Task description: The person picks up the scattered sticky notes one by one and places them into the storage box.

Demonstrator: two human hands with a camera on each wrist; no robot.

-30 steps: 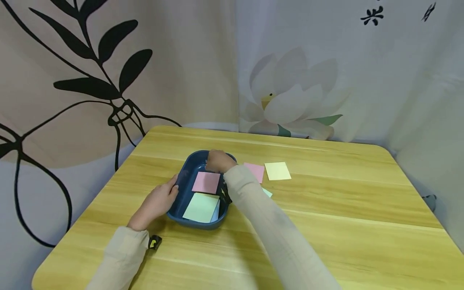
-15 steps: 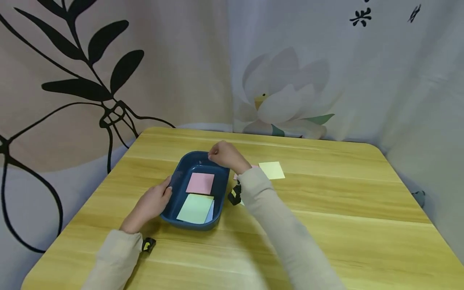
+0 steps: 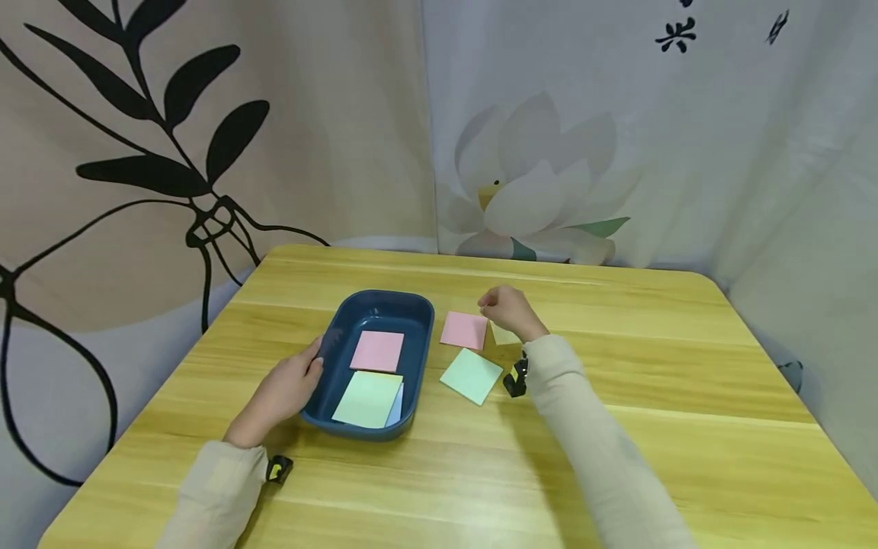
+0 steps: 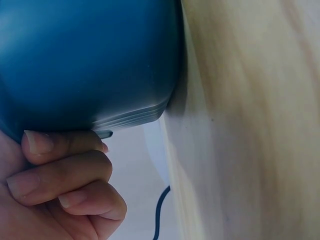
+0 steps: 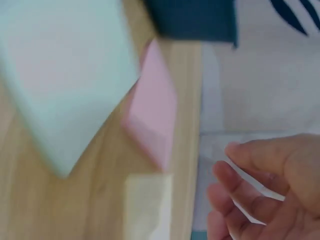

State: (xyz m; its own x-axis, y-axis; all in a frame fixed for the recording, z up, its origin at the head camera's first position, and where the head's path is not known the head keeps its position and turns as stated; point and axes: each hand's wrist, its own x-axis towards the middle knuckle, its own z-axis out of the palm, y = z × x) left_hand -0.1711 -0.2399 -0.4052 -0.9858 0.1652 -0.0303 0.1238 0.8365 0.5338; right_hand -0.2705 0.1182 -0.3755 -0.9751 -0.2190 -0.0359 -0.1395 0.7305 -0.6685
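My left hand holds the left wall of a dark blue plastic tray. In the left wrist view its fingers are curled against the tray's side. Inside the tray lie a pink sticky-note pad and, nearer me, a pale green one over a blue one. My right hand hovers above a pale yellow sticky-note pad, partly covering it. In the right wrist view that hand's fingers are loosely bent with nothing between them.
Right of the tray, a pink pad and a mint green pad lie on the wooden table. Patterned curtains hang behind the table's far edge.
My right hand has come out of the tray and moved right, over the yellow pad. The pink and mint pads beside the tray are now uncovered. My left hand stays on the tray.
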